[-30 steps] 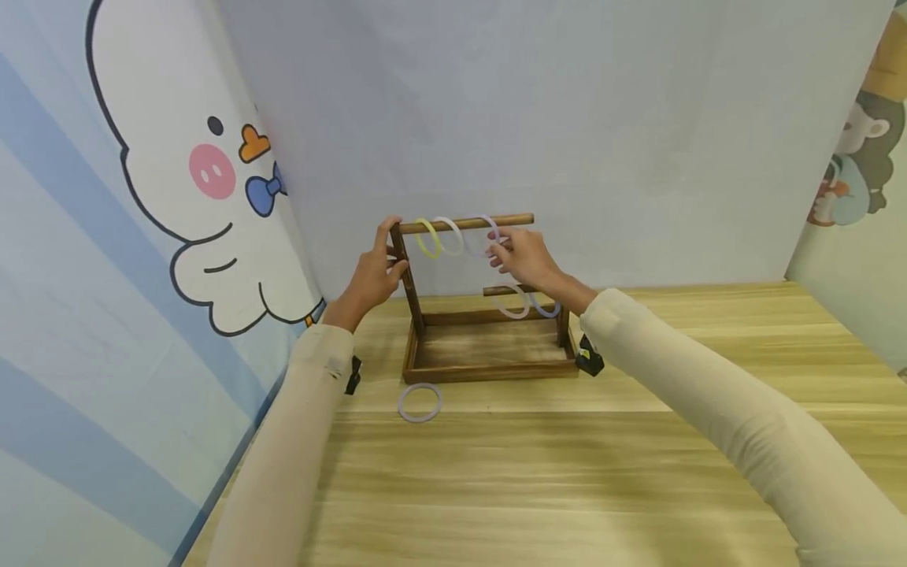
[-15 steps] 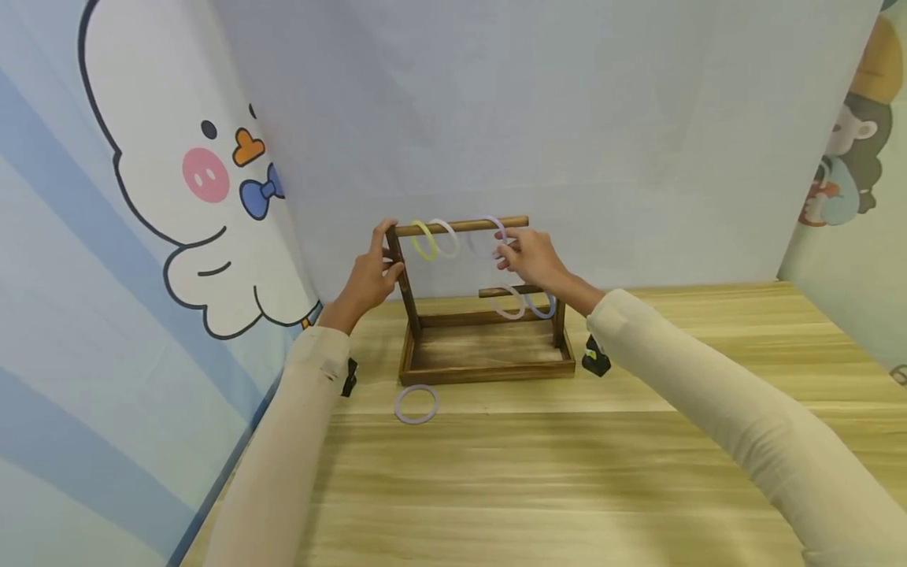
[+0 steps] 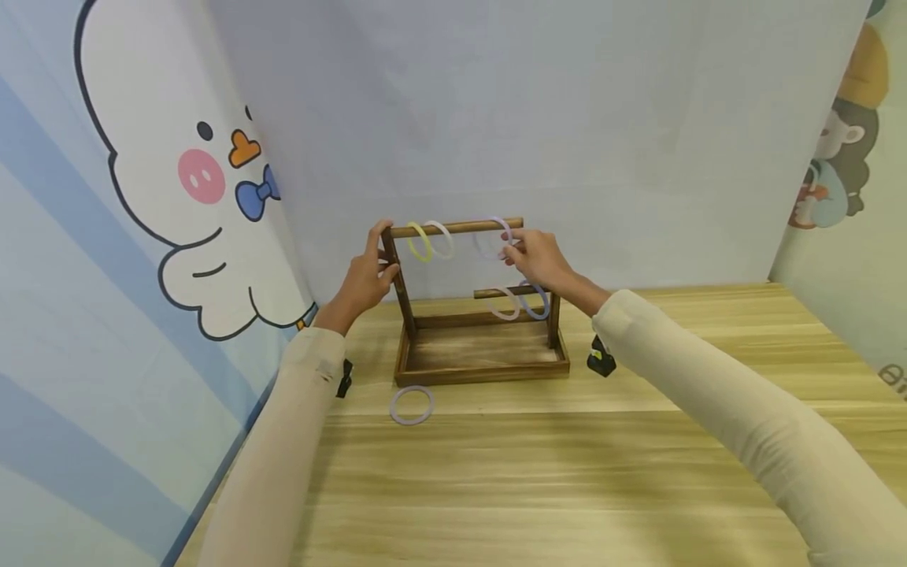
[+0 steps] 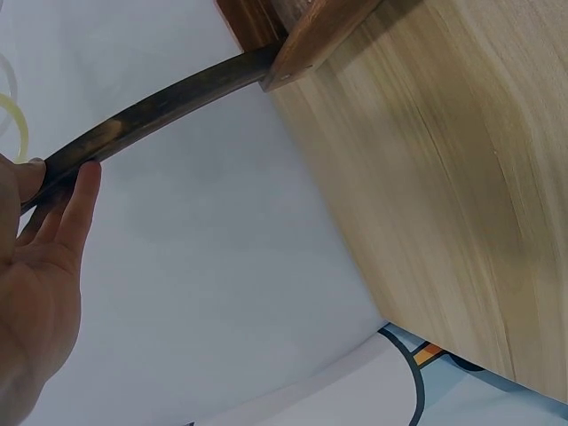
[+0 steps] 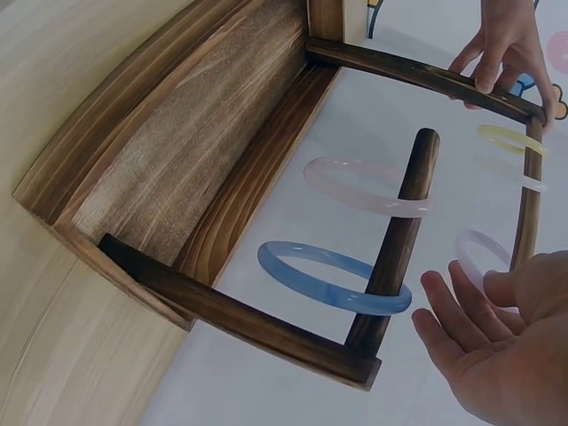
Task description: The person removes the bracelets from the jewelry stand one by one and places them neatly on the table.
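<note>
My left hand (image 3: pixel 363 282) grips the top of the left post (image 3: pixel 404 299) of a dark wooden bangle rack, thumb on one side and fingers on the other. With thumb and fingertips my right hand (image 3: pixel 536 256) pinches a lavender bangle (image 3: pixel 507 227), which hangs round the upper bar (image 3: pixel 468 227) close to its free right end. Further left on that bar hang a yellow bangle (image 3: pixel 427 239) and a white bangle (image 3: pixel 451 240). Below, the short lower bar (image 5: pixel 404 235) carries a blue bangle (image 5: pixel 302 286) and a pale pink bangle (image 5: pixel 355 202).
Another lavender bangle (image 3: pixel 412 423) lies flat on the wood-grain table (image 3: pixel 567 472), in front of the rack's tray (image 3: pixel 489 375). Behind stands a pale fabric backdrop (image 3: pixel 567 118), and a panel with a cartoon bird (image 3: pixel 149 157) closes off the left side.
My right hand has slid the lavender bangle rightward along the upper bar toward its free end. The left hand keeps its grip on the post. The head view has shifted slightly.
</note>
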Demonstrator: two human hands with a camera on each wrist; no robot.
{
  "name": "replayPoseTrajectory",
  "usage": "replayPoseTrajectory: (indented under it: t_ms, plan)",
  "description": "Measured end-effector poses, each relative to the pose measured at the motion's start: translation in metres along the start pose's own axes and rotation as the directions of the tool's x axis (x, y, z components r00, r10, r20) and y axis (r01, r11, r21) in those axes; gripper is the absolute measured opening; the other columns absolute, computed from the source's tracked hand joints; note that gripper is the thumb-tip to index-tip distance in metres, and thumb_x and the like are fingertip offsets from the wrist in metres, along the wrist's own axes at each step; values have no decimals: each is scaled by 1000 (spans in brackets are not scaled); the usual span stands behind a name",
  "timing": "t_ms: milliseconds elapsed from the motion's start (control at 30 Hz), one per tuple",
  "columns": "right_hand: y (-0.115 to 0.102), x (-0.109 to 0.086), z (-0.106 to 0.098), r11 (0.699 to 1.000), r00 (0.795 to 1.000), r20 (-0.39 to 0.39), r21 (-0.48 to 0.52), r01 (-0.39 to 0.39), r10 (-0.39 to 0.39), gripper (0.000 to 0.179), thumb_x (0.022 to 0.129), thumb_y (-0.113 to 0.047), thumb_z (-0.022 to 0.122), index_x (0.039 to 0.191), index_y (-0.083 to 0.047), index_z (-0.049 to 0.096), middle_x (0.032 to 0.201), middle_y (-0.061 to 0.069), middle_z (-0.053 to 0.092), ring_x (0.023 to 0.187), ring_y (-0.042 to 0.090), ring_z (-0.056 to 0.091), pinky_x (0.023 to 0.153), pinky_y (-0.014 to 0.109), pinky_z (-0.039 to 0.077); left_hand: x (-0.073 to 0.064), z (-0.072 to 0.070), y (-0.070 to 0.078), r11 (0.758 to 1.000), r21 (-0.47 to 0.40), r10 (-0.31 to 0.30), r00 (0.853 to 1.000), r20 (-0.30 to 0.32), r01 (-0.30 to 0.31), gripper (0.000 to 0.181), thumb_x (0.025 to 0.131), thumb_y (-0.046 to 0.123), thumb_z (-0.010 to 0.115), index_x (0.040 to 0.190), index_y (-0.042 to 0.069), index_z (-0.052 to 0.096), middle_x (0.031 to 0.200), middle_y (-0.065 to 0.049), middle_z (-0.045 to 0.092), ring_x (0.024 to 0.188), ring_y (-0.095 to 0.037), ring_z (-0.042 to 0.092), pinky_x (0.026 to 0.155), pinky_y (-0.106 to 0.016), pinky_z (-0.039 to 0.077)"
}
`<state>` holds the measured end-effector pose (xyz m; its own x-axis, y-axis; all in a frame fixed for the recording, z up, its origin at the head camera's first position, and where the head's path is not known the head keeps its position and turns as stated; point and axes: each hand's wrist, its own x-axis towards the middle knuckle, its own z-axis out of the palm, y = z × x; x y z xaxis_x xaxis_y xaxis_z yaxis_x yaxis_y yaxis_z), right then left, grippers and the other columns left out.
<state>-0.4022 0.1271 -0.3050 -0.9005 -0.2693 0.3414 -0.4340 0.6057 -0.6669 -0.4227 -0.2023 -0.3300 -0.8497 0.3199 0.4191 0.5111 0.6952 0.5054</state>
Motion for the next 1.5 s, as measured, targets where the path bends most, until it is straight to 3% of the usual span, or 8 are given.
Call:
replayPoseTrajectory:
  t_ms: [267, 467, 567, 733, 967, 1200, 1367, 1500]
  plan:
    - [5, -1, -5, 999, 1000, -2, -38, 18, -18, 34, 109, -7, 53, 139, 8, 60, 111, 23, 75, 99, 34, 75, 71, 32, 61, -2, -1, 0, 1000, 25, -8, 1000, 8, 8, 74, 107, 2, 54, 163, 25, 11, 134, -33, 58, 122, -47, 63, 86, -53, 61]
    - [8, -2, -11, 999, 1000, -2, -48, 22, -22, 34, 109, -8, 53, 138, 8, 60, 110, 22, 76, 99, 35, 76, 53, 18, 47, -2, -2, -1, 1000, 31, -7, 1000, 10, 7, 75, 107, 4, 55, 164, 25, 9, 136, -33, 57, 120, -48, 64, 81, -52, 62]
    - [9, -2, -14, 999, 1000, -6, -48, 18, -18, 34, 109, -9, 53, 138, 8, 61, 111, 21, 76, 100, 35, 75, 51, 15, 43, -3, -3, -1, 999, 32, -2, 1000, 6, 2, 75, 107, 4, 55, 163, 25, 9, 136, -34, 57, 120, -48, 64, 82, -53, 62]
    - [11, -3, -18, 998, 1000, -10, -52, 18, -18, 34, 109, -8, 54, 138, 8, 61, 110, 22, 76, 101, 35, 75, 56, 14, 46, -4, -4, -1, 999, 32, 10, 1000, -2, -10, 76, 107, 2, 55, 163, 24, 10, 134, -34, 58, 118, -48, 65, 87, -54, 61]
    - [14, -6, -24, 1000, 1000, -12, -28, 9, -9, 30, 108, -7, 55, 132, 8, 64, 109, 22, 76, 99, 35, 76, 52, 16, 44, -5, -4, -2, 999, 36, -2, 1000, 3, 2, 75, 107, 2, 55, 163, 23, 10, 134, -35, 58, 119, -48, 65, 89, -55, 60]
    - [18, -12, -34, 1000, 1000, -12, -18, -16, 15, 28, 109, -9, 54, 128, 7, 65, 111, 22, 76, 101, 33, 75, 62, 16, 47, -3, -2, 0, 999, 42, -17, 1000, 12, 17, 75, 107, 4, 55, 163, 24, 9, 134, -33, 58, 120, -48, 64, 89, -54, 60]
    - [24, -17, -42, 1000, 1000, -21, -13, -14, 14, 27, 109, -8, 55, 128, 8, 64, 110, 24, 75, 101, 36, 75, 58, 18, 44, 0, 0, 1, 999, 44, -15, 1000, 15, 15, 75, 107, 4, 55, 163, 24, 9, 133, -32, 59, 120, -47, 65, 89, -54, 60]
    - [27, -23, -46, 1000, 1000, -26, -23, 1, -1, 26, 108, -6, 56, 126, 10, 64, 108, 25, 75, 98, 37, 76, 67, 22, 55, -1, -1, 3, 999, 40, -18, 1000, 20, 17, 75, 107, 3, 55, 163, 23, 9, 132, -33, 60, 119, -47, 65, 88, -54, 60]
